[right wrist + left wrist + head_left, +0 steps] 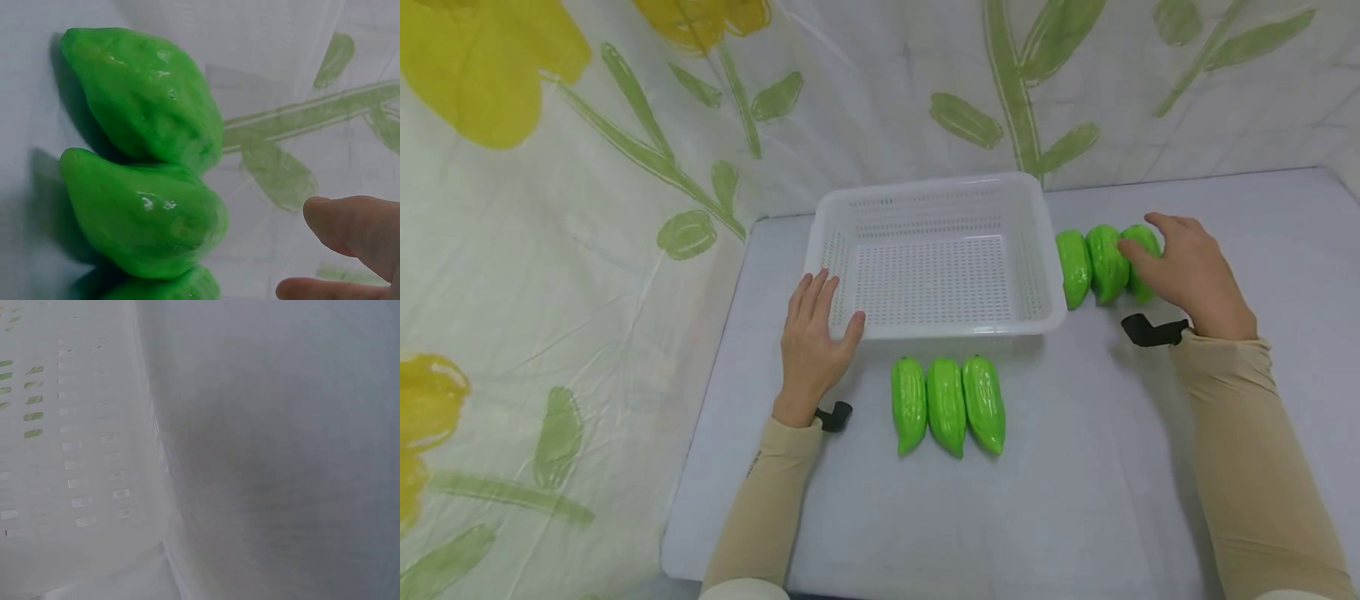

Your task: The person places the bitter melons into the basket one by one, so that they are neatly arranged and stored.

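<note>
A white plastic basket (pixel 1049 275) with a perforated bottom stands near the back of the table. My left hand (pixel 812 346) is at its front left corner, fingers straight and overlapping the rim, thumb spread. Right of the basket lie three glossy, bright green, tapered vegetables (pixel 1107 265) side by side. My right hand (pixel 1191 267) is over the rightmost one, thumb and fingers apart, partly covering it. In the right wrist view, bumpy green vegetables (pixel 150 219) lie left of two fingertips (pixel 331 219), with a gap between. The left wrist view shows the basket's perforated wall (pixel 81 456) but no fingers.
Three more long green vegetables (pixel 945 407) lie in a row in front of the basket. A pale cloth covers the table (pixel 1075 500). Behind and to the left hangs a white curtain (pixel 880 108) printed with yellow flowers and green leaves. Small black wrist mounts (pixel 1152 330) stick out beside both sleeves.
</note>
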